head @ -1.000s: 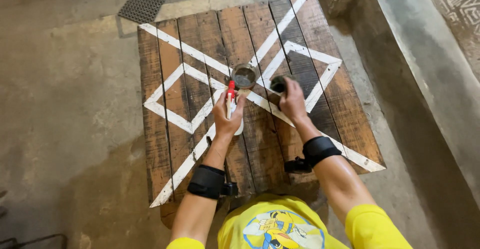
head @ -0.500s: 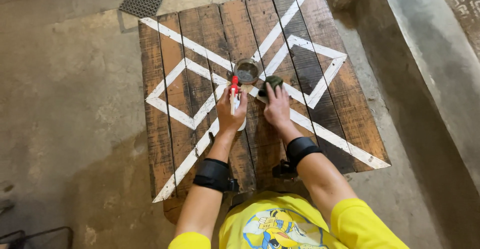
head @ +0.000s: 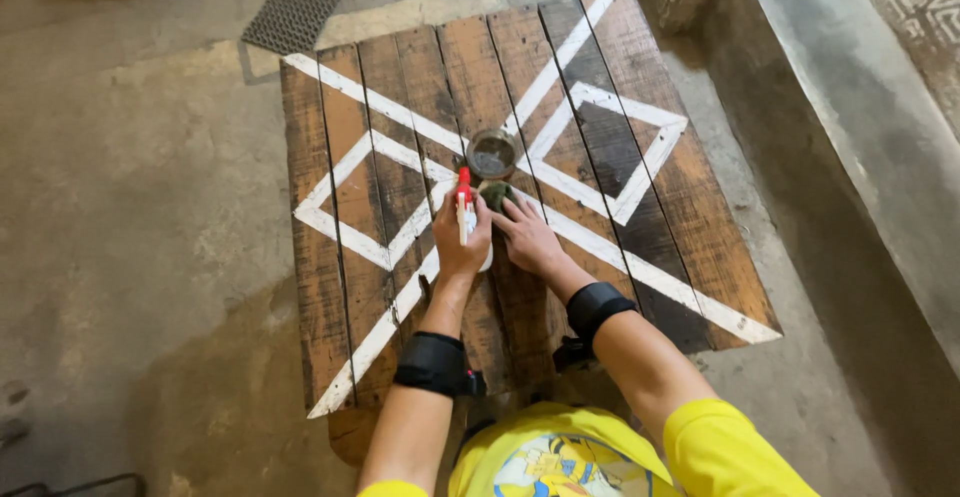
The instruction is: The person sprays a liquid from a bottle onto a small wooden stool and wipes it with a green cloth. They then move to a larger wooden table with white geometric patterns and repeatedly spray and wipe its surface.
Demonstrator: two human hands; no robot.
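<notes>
The small white spray bottle with a red trigger head stood near the middle of the dark plank table painted with white diamond lines, clamped in the left hand, whose fingers wrapped round its body. Its long axis ran upright, tilted slightly away from the person, and the red nozzle appeared to point forward toward the far side of the table, at the small round glass jar with dark contents just beyond it.

Touching the bottle's right side lay a small dark green clump, perhaps moss or a scrap of sponge; what it was could not be told for sure. The right hand rested on the boards with its fingers spread flat and reaching to that clump, gripping nothing that could be seen.

Judged from this, the chief risk was crowding: bottle, clump and jar sat very close together, so a jerk of either hand might have knocked the open jar and spilled it across the planks. A squeeze of the trigger could also have wetted the right fingers instead of the clump, since they lay right beside the nozzle. The gaps between the boards might have swallowed small bits.

Round the table lay a rough concrete floor, with a dark metal grate beyond the far left corner.
</notes>
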